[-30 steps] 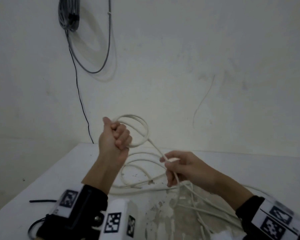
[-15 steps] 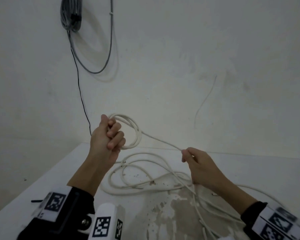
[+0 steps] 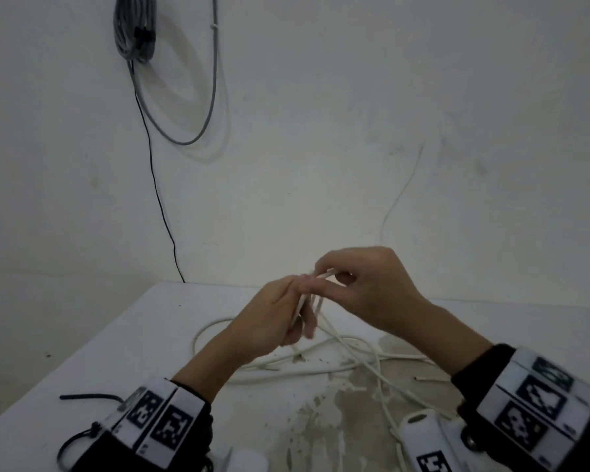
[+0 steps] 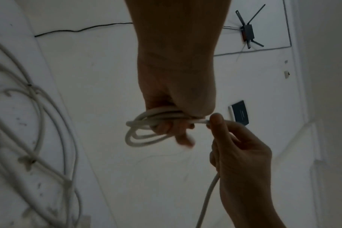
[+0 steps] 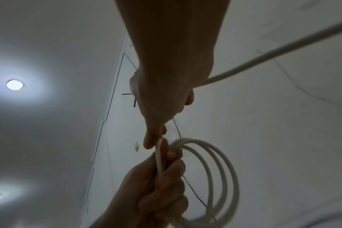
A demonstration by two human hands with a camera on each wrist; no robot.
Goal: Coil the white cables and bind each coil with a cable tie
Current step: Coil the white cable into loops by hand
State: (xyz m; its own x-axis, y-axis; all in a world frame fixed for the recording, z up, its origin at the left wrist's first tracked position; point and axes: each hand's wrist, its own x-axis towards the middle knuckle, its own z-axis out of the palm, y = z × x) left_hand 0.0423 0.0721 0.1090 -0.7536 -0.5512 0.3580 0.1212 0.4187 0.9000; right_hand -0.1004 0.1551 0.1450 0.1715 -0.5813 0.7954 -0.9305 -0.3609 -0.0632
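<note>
My left hand [image 3: 298,318] grips a small coil of white cable [image 4: 144,132] above the table. In the right wrist view the coil [image 5: 215,177] hangs beside my left hand [image 5: 158,182] as about three loops. My right hand [image 3: 321,281] is right against the left and pinches the cable's running strand [image 4: 207,197] between thumb and fingers, laying it onto the coil. The rest of the white cable [image 3: 324,369] lies in loose tangled loops on the white table [image 3: 143,352] under both hands. A black cable tie [image 3: 89,397] lies on the table at the near left.
A looped black tie [image 3: 69,449] sits by my left sleeve. The table's top has a worn, stained patch [image 3: 341,413] near the front. A grey cable bundle [image 3: 135,32] hangs on the wall behind, with a thin black wire [image 3: 157,199] running down to the table's back edge.
My right hand has swung up and left with the strand to meet my left hand. The left hand with the coil has shifted right and turned over.
</note>
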